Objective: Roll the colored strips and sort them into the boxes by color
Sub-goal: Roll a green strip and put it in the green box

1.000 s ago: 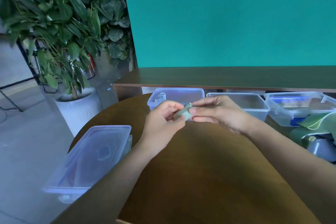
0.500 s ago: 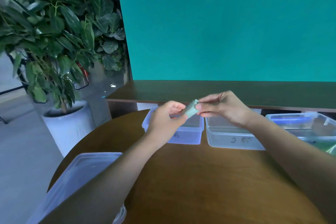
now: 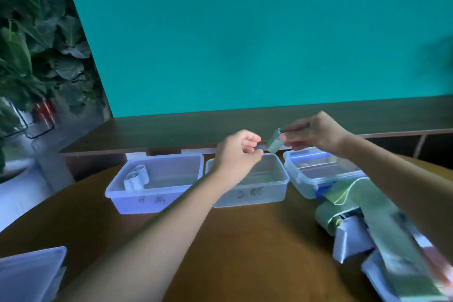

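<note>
Fingertips of the right hand [image 3: 316, 133] pinch a small green roll [image 3: 274, 141] by its upper right edge, holding it in the air above the gap between the middle box [image 3: 250, 193] and the right box [image 3: 318, 174]. The roll hangs tilted, its long axis running from upper right down to lower left, so its free end points toward the left hand [image 3: 236, 152]. That hand hovers just beside the roll without touching it, fingers loosely curled around nothing — it looks to have no part in the hold.

The drop turns on one relation: the roll sits just behind the far rim of the middle box, and the right hand alone carries it. Judging by colour, it belongs in whichever box takes green; the scrawled labels are too blurred to read. The left box [image 3: 157, 184] already holds pale rolls [image 3: 136, 178]. Unrolled strips [image 3: 372, 223] lie heaped on the table [image 3: 245, 252], below the right forearm.
</note>
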Demonstrator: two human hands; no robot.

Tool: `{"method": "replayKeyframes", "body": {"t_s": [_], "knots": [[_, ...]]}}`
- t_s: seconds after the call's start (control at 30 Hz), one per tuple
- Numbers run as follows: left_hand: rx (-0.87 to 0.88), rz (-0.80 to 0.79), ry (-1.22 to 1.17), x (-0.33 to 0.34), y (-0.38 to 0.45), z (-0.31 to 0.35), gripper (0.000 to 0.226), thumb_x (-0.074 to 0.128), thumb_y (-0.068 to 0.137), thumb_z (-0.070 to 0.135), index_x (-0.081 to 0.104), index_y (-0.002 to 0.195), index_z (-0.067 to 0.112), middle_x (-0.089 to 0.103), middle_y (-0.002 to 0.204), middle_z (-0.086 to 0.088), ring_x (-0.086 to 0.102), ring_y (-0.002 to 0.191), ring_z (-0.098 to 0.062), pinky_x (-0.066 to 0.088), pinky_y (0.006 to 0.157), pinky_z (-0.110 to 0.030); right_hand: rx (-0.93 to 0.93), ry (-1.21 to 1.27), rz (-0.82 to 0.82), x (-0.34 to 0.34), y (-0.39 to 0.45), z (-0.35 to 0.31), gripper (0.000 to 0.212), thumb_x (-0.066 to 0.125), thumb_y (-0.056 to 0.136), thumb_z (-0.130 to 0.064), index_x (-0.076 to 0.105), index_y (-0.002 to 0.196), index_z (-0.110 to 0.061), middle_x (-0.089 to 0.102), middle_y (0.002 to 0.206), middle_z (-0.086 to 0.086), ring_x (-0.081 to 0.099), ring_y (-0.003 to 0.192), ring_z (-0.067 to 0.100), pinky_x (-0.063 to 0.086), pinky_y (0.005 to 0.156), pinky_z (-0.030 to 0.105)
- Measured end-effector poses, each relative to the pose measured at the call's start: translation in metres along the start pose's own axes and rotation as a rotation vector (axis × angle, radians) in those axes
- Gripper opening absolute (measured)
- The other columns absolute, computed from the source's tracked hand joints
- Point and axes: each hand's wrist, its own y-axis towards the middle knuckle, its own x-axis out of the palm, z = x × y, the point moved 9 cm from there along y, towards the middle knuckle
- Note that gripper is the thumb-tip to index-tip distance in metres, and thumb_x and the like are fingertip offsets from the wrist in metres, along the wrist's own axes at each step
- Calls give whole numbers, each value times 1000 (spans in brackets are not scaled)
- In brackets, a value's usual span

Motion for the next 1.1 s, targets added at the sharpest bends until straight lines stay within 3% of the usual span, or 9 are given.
{"method": "replayKeyframes", "body": {"t_s": [0.17, 0.23, 0.3, 0.4, 0.5, 0.63, 0.83, 0.93, 1.1], "knots": [[-13, -83, 94, 59, 17, 16, 23, 75, 86, 17, 74, 108, 22, 73, 101, 6, 67, 89, -6, 44, 68, -5, 67, -261, 87, -51, 10, 42, 16, 87, 79, -18, 81, 93, -18, 79, 89, 4, 72, 61, 6, 58, 62, 15], [-2, -123, 134, 80, 20, 18, 22, 73, 88, 17, 76, 108, 22, 74, 101, 4, 67, 91, -10, 48, 74, -12, 96, -331, 85, -62, 13, 57, 11, 87, 79, -20, 80, 86, -26, 79, 90, 3, 75, 69, 14, 62, 69, 25], [65, -199, 216, 103, 20, 21, 18, 69, 91, 21, 77, 108, 22, 75, 105, 4, 66, 94, -13, 47, 83, -21, 122, -384, 74, -69, 16, 70, 13, 88, 78, -24, 82, 89, -24, 79, 87, 3, 77, 76, 22, 63, 75, 29], [234, -329, 352, 134, 15, 28, 19, 64, 96, 29, 77, 108, 21, 73, 109, 4, 60, 98, -14, 38, 84, -25, 136, -408, 81, -80, 17, 85, 17, 88, 78, -24, 82, 94, -20, 79, 84, 3, 76, 72, 22, 55, 56, 12], [377, -425, 375, 151, 12, 32, 22, 63, 98, 31, 78, 98, 16, 74, 97, 4, 58, 89, -9, 38, 88, -26, 138, -388, 87, -88, 16, 96, 21, 88, 78, -21, 82, 97, -16, 79, 85, 5, 75, 71, 19, 53, 53, 10], [357, -524, 477, 158, 16, 15, 39, 56, 93, 59, 77, 88, 27, 69, 87, 8, 54, 92, -14, 40, 86, -32, 122, -377, 67, -89, 16, 101, 24, 87, 79, -19, 81, 101, -13, 78, 87, 6, 66, 50, 0, 46, 49, 7], [256, -508, 512, 153, 19, 3, 60, 47, 65, 95, 70, 76, 41, 62, 93, 10, 52, 97, -13, 44, 84, -37, 99, -333, 41, -81, 14, 100, 28, 87, 79, -17, 80, 105, -7, 79, 90, 7, 68, 52, 1, 47, 51, 8], [267, -486, 479, 146, 18, 2, 55, 50, 65, 94, 68, 72, 43, 63, 86, 12, 54, 92, -11, 44, 80, -35, 84, -319, 27, -76, 11, 95, 27, 87, 79, -19, 80, 104, -10, 79, 88, 6, 69, 54, 2, 47, 52, 8], [267, -491, 405, 132, 13, 0, 39, 66, 78, 70, 78, 81, 32, 69, 83, 16, 61, 87, -1, 51, 86, -36, 82, -294, -20, -59, 11, 90, 31, 88, 78, -21, 80, 105, -9, 79, 88, 3, 72, 60, 7, 52, 57, 11]]}}
